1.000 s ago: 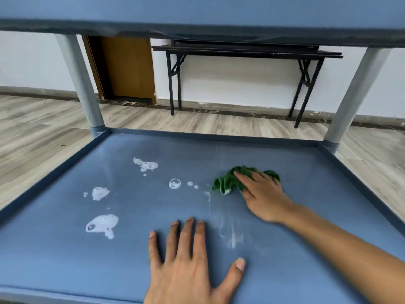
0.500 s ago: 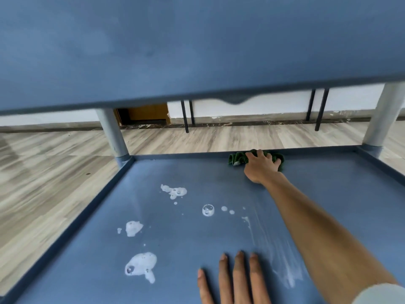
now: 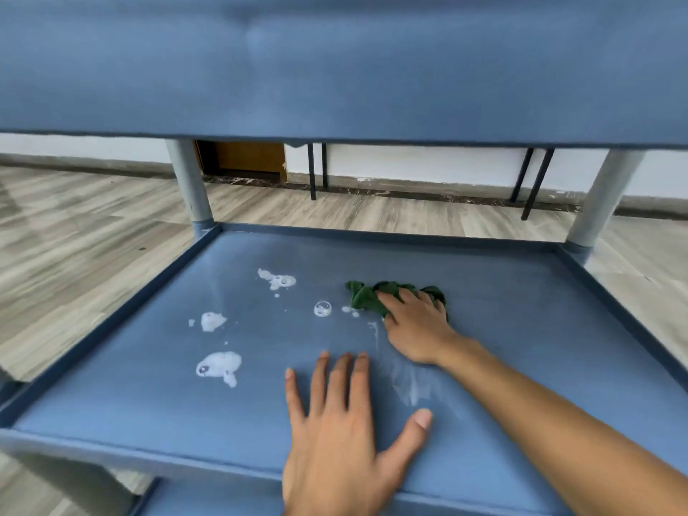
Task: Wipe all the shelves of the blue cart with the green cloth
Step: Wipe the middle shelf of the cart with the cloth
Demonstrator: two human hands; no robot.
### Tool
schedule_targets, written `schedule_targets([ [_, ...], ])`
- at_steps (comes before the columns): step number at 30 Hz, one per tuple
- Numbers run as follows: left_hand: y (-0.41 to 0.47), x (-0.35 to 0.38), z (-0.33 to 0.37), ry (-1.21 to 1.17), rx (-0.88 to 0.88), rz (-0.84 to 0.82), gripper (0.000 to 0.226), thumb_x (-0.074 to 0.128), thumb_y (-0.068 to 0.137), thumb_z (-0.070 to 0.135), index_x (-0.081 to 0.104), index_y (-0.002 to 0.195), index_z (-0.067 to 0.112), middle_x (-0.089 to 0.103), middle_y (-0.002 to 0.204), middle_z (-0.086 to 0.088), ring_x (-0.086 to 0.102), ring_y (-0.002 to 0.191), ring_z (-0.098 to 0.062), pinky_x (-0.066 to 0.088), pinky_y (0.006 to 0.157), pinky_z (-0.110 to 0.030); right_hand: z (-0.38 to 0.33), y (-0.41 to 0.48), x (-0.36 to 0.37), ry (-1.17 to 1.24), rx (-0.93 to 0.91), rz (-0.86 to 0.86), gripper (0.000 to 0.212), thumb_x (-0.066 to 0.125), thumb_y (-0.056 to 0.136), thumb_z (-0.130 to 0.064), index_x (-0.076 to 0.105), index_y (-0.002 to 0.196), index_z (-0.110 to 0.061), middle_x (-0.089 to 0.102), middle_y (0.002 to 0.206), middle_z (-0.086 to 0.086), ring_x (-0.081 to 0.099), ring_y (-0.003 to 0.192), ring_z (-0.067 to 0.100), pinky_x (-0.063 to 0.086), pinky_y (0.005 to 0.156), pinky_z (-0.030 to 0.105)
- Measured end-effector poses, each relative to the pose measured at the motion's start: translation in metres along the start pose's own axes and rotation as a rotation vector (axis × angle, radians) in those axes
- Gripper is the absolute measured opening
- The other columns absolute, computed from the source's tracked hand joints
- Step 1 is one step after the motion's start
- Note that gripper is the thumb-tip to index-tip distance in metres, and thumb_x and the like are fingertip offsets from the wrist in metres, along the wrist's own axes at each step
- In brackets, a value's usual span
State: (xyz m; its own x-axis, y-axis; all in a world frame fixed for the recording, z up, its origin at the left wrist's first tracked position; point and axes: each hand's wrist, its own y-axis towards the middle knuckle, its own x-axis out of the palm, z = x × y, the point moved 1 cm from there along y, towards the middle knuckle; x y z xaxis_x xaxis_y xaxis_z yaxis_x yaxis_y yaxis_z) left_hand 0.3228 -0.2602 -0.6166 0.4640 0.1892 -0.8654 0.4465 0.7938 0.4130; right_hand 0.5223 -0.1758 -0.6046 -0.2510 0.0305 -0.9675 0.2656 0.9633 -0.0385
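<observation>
The blue cart's middle shelf (image 3: pixel 149 385) fills the lower view, with the upper shelf (image 3: pixel 335 68) overhead. My right hand (image 3: pixel 417 329) presses a crumpled green cloth (image 3: pixel 366 296) onto the shelf, right of centre. My left hand (image 3: pixel 342 433) lies flat, fingers spread, near the shelf's front edge and holds nothing. White foam patches (image 3: pixel 217 364) dot the shelf left of the cloth; one bubble (image 3: pixel 322 308) sits just beside it. A faint wet streak (image 3: pixel 409 385) runs between my hands.
Grey posts stand at the shelf's back left (image 3: pixel 190 184) and back right (image 3: pixel 603 202) corners. A raised rim (image 3: pixel 111 325) borders the shelf. Beyond lie wood floor (image 3: pixel 74 236), black table legs (image 3: pixel 528 180) and a brown door (image 3: pixel 249 158) by the white wall.
My right hand has pulled the cloth back from the shelf's far edge toward the middle. More of my left hand shows as the view tilted down.
</observation>
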Motion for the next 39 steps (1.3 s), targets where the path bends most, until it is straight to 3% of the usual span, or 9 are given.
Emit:
schedule_targets([
  [7, -0.007, -0.033, -0.010, 0.073, -0.093, -0.076, 0.094, 0.010, 0.079, 0.090, 0.038, 0.146, 0.030, 0.034, 0.156, 0.010, 0.011, 0.152, -0.019, -0.003, 0.121, -0.055, -0.023, -0.146, 0.010, -0.030, -0.059, 0.016, 0.069, 0.033, 0.100, -0.040, -0.001, 0.160, -0.038, 0.021, 0.163, 0.003, 0.024, 0.143, 0.033, 0.015, 0.120, 0.053],
  [11, -0.015, -0.043, -0.026, 0.054, -0.157, -0.180, 0.109, -0.002, 0.071, 0.093, 0.020, 0.155, 0.028, 0.018, 0.164, 0.008, 0.000, 0.153, -0.018, -0.009, 0.122, -0.048, -0.027, -0.196, 0.016, 0.009, -0.124, 0.016, 0.070, 0.027, 0.103, -0.041, -0.020, 0.155, -0.040, -0.011, 0.169, -0.001, 0.005, 0.152, 0.027, 0.003, 0.122, 0.050],
  [18, -0.006, -0.036, -0.047, 0.214, 0.008, -0.300, 0.110, -0.013, 0.071, 0.091, -0.002, 0.158, 0.025, -0.006, 0.167, 0.007, -0.026, 0.149, -0.016, -0.016, 0.120, -0.049, -0.014, -0.187, 0.015, -0.028, -0.156, -0.023, 0.061, 0.024, 0.102, -0.054, -0.009, 0.154, -0.052, -0.035, 0.161, -0.010, -0.018, 0.152, 0.019, 0.002, 0.120, 0.054],
  [21, 0.000, -0.029, -0.053, 0.158, 0.003, -0.316, 0.110, -0.008, 0.070, 0.094, -0.009, 0.157, 0.026, -0.015, 0.166, 0.005, -0.037, 0.143, -0.013, -0.021, 0.119, -0.047, -0.016, -0.161, 0.021, -0.033, -0.109, -0.025, 0.060, 0.019, 0.100, -0.056, -0.013, 0.151, -0.053, -0.029, 0.163, -0.012, -0.024, 0.152, 0.023, -0.002, 0.119, 0.061],
  [24, 0.002, -0.026, -0.052, 0.104, 0.038, -0.344, 0.113, -0.010, 0.068, 0.095, -0.017, 0.155, 0.024, -0.022, 0.164, 0.004, -0.041, 0.141, -0.012, -0.022, 0.119, -0.044, -0.014, -0.113, 0.018, -0.027, -0.015, -0.018, 0.059, 0.024, 0.102, -0.054, -0.002, 0.154, -0.052, -0.013, 0.168, -0.008, -0.010, 0.155, 0.030, 0.004, 0.117, 0.067],
  [29, -0.002, -0.021, -0.054, 0.007, 0.063, -0.314, 0.115, -0.008, 0.069, 0.095, 0.003, 0.159, 0.024, -0.005, 0.167, -0.002, -0.021, 0.151, -0.021, -0.019, 0.119, -0.041, -0.013, -0.004, 0.016, -0.008, 0.175, 0.032, 0.055, 0.029, 0.102, -0.053, 0.014, 0.154, -0.049, 0.006, 0.169, -0.003, 0.007, 0.154, 0.035, 0.008, 0.116, 0.071],
  [31, -0.001, -0.020, -0.056, 0.001, 0.075, -0.299, 0.108, 0.005, 0.077, 0.091, 0.035, 0.153, 0.020, 0.028, 0.162, -0.011, 0.014, 0.152, -0.034, 0.001, 0.119, -0.043, -0.011, 0.040, 0.012, -0.007, 0.218, 0.036, 0.054, 0.026, 0.102, -0.054, 0.014, 0.154, -0.049, 0.007, 0.169, -0.002, 0.006, 0.153, 0.037, 0.007, 0.115, 0.072],
  [33, 0.000, -0.017, -0.054, -0.032, 0.108, -0.271, 0.097, 0.021, 0.083, 0.085, 0.063, 0.132, 0.014, 0.058, 0.140, -0.016, 0.050, 0.133, -0.041, 0.023, 0.111, -0.051, -0.008, 0.076, 0.003, 0.006, 0.253, 0.015, 0.054, 0.025, 0.102, -0.054, 0.012, 0.155, -0.048, 0.006, 0.169, -0.001, 0.005, 0.154, 0.037, 0.006, 0.115, 0.073],
  [39, 0.004, -0.009, -0.058, 0.008, 0.111, -0.183, 0.094, 0.028, 0.080, 0.085, 0.074, 0.113, 0.009, 0.069, 0.124, -0.016, 0.061, 0.118, -0.043, 0.028, 0.105, -0.061, -0.011, 0.107, -0.007, -0.005, 0.283, 0.005, 0.055, 0.024, 0.104, -0.051, 0.013, 0.157, -0.044, 0.007, 0.169, 0.001, 0.007, 0.154, 0.037, 0.008, 0.117, 0.070],
])
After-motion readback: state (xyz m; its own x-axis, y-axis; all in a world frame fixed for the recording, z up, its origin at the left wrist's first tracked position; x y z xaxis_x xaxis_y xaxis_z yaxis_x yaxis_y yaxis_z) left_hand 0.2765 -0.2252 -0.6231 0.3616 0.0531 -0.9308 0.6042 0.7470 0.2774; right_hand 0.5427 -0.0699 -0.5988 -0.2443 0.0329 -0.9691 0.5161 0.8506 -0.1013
